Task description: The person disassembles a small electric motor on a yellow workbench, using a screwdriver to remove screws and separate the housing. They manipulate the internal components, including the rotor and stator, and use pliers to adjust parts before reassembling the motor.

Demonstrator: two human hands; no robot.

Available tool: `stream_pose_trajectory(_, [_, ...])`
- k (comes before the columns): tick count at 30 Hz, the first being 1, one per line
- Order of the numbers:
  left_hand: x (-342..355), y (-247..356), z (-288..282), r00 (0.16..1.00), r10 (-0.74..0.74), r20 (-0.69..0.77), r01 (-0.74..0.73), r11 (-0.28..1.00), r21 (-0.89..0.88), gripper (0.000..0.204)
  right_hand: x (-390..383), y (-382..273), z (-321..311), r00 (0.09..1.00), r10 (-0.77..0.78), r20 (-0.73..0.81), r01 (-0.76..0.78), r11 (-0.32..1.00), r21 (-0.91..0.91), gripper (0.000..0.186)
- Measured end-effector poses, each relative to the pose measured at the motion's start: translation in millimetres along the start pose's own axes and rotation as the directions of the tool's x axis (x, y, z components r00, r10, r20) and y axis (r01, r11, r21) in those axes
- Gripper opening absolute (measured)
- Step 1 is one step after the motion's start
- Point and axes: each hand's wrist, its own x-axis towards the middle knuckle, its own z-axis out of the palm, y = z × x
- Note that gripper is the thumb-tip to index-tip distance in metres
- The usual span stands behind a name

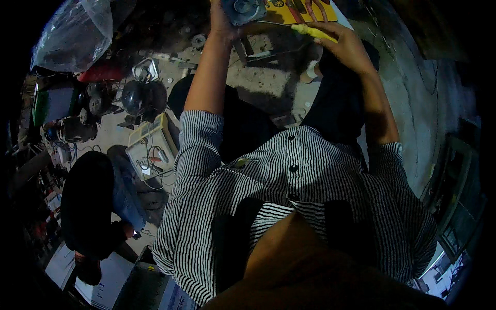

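At the top edge my left hand (222, 23) grips the side of a square grey metal part (243, 9) with a round centre; its fingertips are partly hidden. My right hand (349, 49), to the right of it, is closed on a screwdriver (314, 33) with a yellow handle. The thin shaft points left, its end close to the lower edge of the metal part; I cannot tell whether they touch. Just beyond the screwdriver lies a yellow surface (283, 16) with several red-handled tools and a small dark round piece on it.
At the left a person (88, 201) in a black top and jeans bends over. A cream-coloured box (150, 147) with cables stands between us. Dark round parts (137, 95), a clear plastic bag (77, 36) and a metal frame (253, 57) are on the far side.
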Motion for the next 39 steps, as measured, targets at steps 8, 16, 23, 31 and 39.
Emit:
stream_pose_trajectory(8, [-6.8,0.0,-7.3,0.973,0.043,-0.226,-0.128,0.917,-0.377,0.076,6.6,-12.9,6.1,0.994,-0.050,-0.092,0.055,0.997,0.048,0.041])
stream_pose_trajectory(16, [-29.1,13.2,21.8,0.931,0.012,-0.366,-0.159,0.913,-0.375,0.076,-2.2,3.0,17.4,0.978,0.068,-0.197,-0.020,0.971,0.239,0.043])
stream_pose_trajectory(23, [-42.3,6.1,19.6,0.980,0.069,-0.185,-0.113,0.965,-0.239,0.070,-8.8,-10.9,24.0,0.963,0.156,-0.217,-0.094,0.958,0.271,0.042])
stream_pose_trajectory(31, [-95.9,-66.8,34.9,0.990,-0.097,0.105,-0.131,-0.329,0.935,0.067,-13.7,8.8,25.1,0.940,0.239,-0.246,-0.142,0.924,0.355,0.045])
stream_pose_trajectory(39, [-81.3,-43.6,11.0,0.878,0.477,0.028,-0.231,0.372,0.899,0.062,-18.5,7.7,27.4,0.928,0.262,-0.264,-0.137,0.900,0.413,0.046])
